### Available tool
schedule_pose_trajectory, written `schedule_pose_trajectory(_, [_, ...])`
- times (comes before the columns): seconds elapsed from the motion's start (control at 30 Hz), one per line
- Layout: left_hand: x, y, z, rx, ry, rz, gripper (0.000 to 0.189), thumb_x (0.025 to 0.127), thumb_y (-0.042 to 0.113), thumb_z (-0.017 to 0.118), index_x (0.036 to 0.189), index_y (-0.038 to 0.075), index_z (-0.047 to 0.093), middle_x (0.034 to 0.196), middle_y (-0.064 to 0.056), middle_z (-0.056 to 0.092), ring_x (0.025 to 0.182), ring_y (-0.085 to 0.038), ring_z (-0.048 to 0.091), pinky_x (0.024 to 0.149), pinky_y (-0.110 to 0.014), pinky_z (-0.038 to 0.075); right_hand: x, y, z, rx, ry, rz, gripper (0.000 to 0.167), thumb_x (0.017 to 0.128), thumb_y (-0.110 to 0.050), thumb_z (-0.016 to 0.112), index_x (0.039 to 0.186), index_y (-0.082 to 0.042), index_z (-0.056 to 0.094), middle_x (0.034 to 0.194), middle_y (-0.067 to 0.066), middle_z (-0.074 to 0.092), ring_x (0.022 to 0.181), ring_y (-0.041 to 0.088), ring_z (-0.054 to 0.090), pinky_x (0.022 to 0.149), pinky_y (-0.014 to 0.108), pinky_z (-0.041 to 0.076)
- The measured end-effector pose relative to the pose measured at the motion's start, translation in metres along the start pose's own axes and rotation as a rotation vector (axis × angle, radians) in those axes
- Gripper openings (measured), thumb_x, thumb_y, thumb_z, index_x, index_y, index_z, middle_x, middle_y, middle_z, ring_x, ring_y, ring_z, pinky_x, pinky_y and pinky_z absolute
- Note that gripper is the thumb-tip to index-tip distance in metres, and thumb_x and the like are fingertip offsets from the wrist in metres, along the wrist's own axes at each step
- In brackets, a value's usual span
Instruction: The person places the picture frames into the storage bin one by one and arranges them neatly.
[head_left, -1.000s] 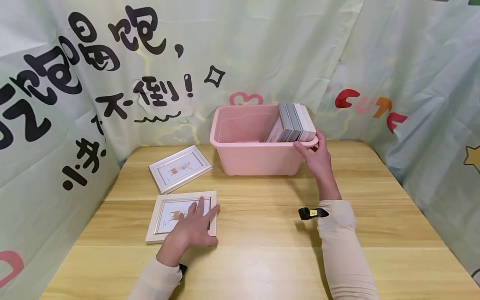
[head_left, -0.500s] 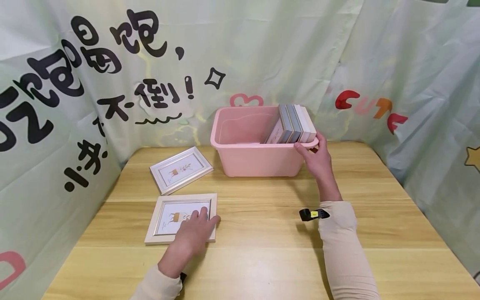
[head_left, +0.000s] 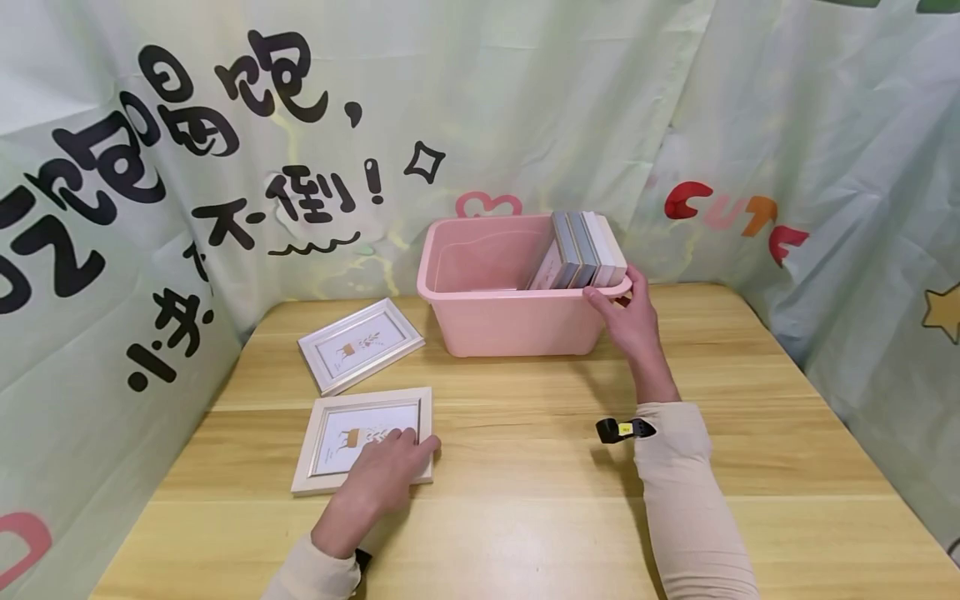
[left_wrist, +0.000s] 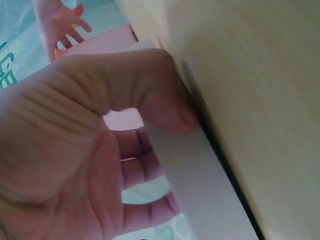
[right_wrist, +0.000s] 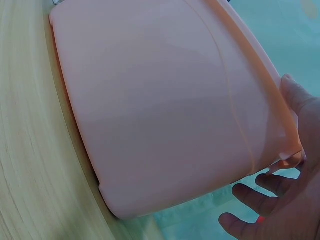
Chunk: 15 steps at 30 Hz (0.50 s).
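While the left hand (head_left: 381, 473) pinched the edge of the nearer picture frame (head_left: 348, 437), which lay flat under its fingers, the right hand (head_left: 633, 325), farther away, held the pink bin (head_left: 517, 327) by its corner; careful handling probably needed a firm, low thumb.

Your head view is bright and fairly even, with a pale glare patch on the near part of the table (head_left: 517, 537). Soft shadows fall left of your right sleeve (head_left: 693, 500) and right of your left hand (head_left: 382, 471). The left wrist view gives you a hazy picture, with a dark shadow line along the picture frame (left_wrist: 200, 185); its softness could be motion or missed focus. Your right wrist view is dimmer and blue-green, the pink bin (right_wrist: 165, 110) dully shaded.
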<state>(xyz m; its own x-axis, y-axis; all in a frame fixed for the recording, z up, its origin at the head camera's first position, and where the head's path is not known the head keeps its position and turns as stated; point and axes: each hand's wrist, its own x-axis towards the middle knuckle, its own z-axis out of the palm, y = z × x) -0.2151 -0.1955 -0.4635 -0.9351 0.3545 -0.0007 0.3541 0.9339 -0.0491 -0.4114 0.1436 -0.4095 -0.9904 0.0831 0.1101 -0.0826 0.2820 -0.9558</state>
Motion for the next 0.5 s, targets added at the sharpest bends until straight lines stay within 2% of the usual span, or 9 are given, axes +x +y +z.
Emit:
schedule_pose_trajectory(0.23, [0.001,0.002,-0.01,-0.024,0.065,0.022,0.063,0.058,-0.007,0.067,0.112,0.022,0.053,0.083,-0.003,0.054,0.072,-0.021,0.051,0.048,-0.031,0.036,0.0,0.0,0.0,-0.002,0.004,0.008,0.091,0.08,-0.06,0.067,0.152,-0.035,0.017,0.154,0.005,0.031,0.137,0.032,0.036,0.107,0.049,0.039])
schedule_pose_trajectory(0.37, [0.001,0.003,-0.019,-0.04,0.118,0.038,0.068,0.057,-0.004,0.065,0.117,0.025,0.054,0.084,0.0,0.054,0.072,-0.019,0.051,0.047,-0.029,0.033,0.0,-0.002,0.001,-0.002,0.005,0.005,0.09,0.08,-0.059,0.067,0.152,-0.035,0.018,0.154,0.004,0.031,0.137,0.032,0.036,0.107,0.049,0.038])
schedule_pose_trajectory(0.5, [0.002,0.005,-0.024,-0.065,0.131,0.034,0.072,0.056,-0.002,0.064,0.12,0.029,0.055,0.086,0.004,0.053,0.072,-0.013,0.048,0.049,-0.027,0.031,-0.002,-0.002,0.001,-0.004,0.007,0.003,0.09,0.081,-0.057,0.067,0.152,-0.033,0.017,0.155,0.005,0.031,0.138,0.032,0.036,0.108,0.05,0.038])
